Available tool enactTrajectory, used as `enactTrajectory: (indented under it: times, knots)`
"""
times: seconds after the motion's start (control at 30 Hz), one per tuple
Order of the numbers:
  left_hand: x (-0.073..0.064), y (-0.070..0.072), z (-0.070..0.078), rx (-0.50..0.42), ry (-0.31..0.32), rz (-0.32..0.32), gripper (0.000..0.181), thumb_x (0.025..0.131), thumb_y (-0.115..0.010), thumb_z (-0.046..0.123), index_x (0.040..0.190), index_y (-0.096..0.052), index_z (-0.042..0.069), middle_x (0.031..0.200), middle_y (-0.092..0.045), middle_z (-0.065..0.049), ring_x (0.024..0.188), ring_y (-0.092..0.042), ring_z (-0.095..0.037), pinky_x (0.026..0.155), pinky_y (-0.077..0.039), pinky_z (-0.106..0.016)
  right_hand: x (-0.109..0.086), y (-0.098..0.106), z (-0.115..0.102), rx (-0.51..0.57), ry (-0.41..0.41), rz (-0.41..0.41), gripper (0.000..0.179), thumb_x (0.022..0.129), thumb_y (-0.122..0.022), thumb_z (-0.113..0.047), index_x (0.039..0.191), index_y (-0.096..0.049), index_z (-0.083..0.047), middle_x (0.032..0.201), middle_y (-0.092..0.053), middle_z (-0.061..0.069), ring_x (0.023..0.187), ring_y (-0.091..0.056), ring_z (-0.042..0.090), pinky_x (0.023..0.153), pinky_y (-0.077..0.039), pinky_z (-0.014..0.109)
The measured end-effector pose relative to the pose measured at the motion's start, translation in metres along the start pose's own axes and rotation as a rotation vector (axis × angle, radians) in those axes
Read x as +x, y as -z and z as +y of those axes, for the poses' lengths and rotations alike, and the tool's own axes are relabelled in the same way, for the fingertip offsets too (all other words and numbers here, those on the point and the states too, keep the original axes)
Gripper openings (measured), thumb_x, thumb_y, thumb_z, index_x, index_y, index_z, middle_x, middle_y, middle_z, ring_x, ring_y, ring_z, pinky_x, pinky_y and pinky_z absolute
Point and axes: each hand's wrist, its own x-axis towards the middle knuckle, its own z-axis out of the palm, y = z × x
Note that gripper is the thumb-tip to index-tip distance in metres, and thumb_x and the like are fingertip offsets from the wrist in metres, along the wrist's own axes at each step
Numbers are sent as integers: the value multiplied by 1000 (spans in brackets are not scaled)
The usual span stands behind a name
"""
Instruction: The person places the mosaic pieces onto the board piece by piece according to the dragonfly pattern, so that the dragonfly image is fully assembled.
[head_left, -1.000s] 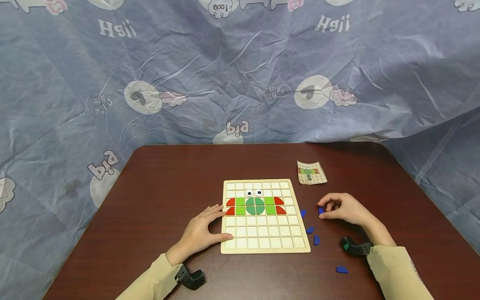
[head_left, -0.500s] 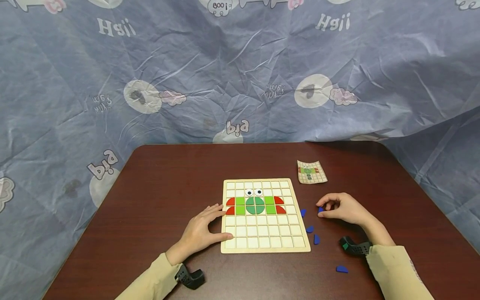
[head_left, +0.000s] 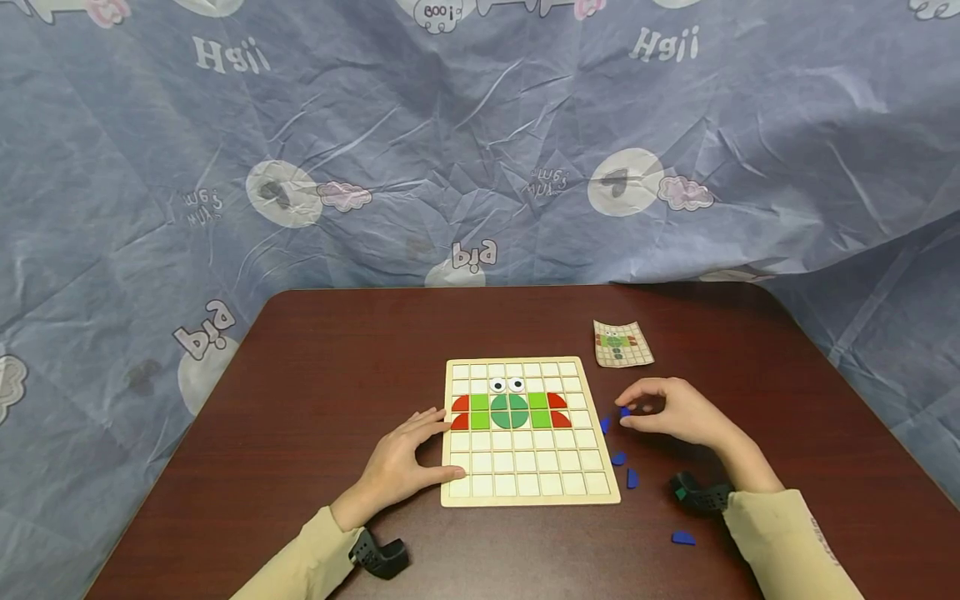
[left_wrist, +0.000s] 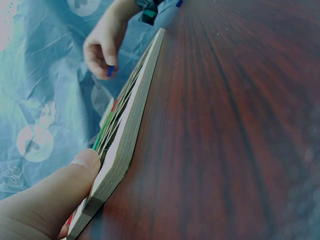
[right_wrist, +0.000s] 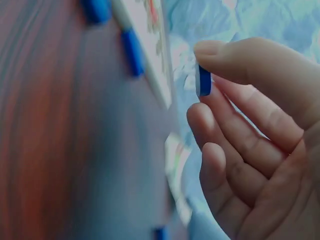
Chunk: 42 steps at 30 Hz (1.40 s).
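Observation:
A pale wooden grid board (head_left: pixel 536 462) lies on the table with a figure laid in its cells: a green disc (head_left: pixel 509 411), light green squares, red quarter-circles and two googly eyes. My left hand (head_left: pixel 397 462) rests along the board's left edge, fingers spread and thumb on the rim near the lower corner. To the right of the board, my right hand (head_left: pixel 686 412) pinches a small blue piece (right_wrist: pixel 204 80) between thumb and fingertips, raised over the table. Its rounded face is mostly covered by the thumb in the right wrist view.
Close to the board's right edge lie blue pieces (head_left: pixel 632 478), and another blue piece (head_left: pixel 683 538) is nearer the front. A small paper card (head_left: pixel 624 346) with a printed grid picture lies behind them. A patterned cloth (head_left: pixel 465 125) hangs beyond the dark table (head_left: pixel 360 333).
My right hand has lifted the blue piece and moved left with it, toward the board's right edge. The left hand and the board have stayed in place.

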Motion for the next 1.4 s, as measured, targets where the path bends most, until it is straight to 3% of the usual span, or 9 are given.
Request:
enactTrajectory:
  times: [0.4, 0.6, 0.8, 1.03, 1.4]
  knots:
    - [-1, 0, 0, -13, 9, 3, 72, 71, -72, 60, 126, -61, 14, 139, -48, 1, 133, -38, -19, 105, -37, -45, 23, -21, -58, 52, 138, -69, 24, 80, -76, -27, 100, -70, -15, 99, -66, -8, 82, -59, 22, 71, -54, 36]
    - [-1, 0, 1, -6, -22, 22, 72, 72, -71, 61, 125, -62, 13, 138, -50, -1, 131, -40, -21, 103, -38, -46, 39, -38, -76, 49, 194, -105, 24, 82, -75, -25, 102, -70, -13, 97, -66, -7, 80, -58, 21, 71, -51, 33]
    - [0, 0, 2, 3, -27, 25, 72, 72, -71, 60, 124, -62, 13, 138, -50, -1, 131, -40, -22, 103, -38, -45, 49, -59, -85, 66, 204, -156, 22, 81, -76, -25, 98, -71, -13, 92, -66, -6, 77, -57, 21, 69, -52, 34]
    - [1, 1, 2, -4, -3, 9, 71, 71, -72, 59, 125, -62, 14, 139, -49, 0, 132, -39, -21, 104, -37, -45, 58, -82, -87, 35, 204, -195, 18, 80, -76, -22, 97, -71, -17, 89, -65, -10, 80, -60, 12, 67, -51, 26]
    - [0, 0, 1, -8, -1, 10, 72, 71, -72, 60, 125, -62, 13, 138, -49, 0, 132, -39, -22, 103, -38, -47, 60, -92, -88, -8, 171, -202, 17, 78, -77, -19, 94, -71, -17, 83, -64, -8, 77, -58, 10, 67, -50, 25]
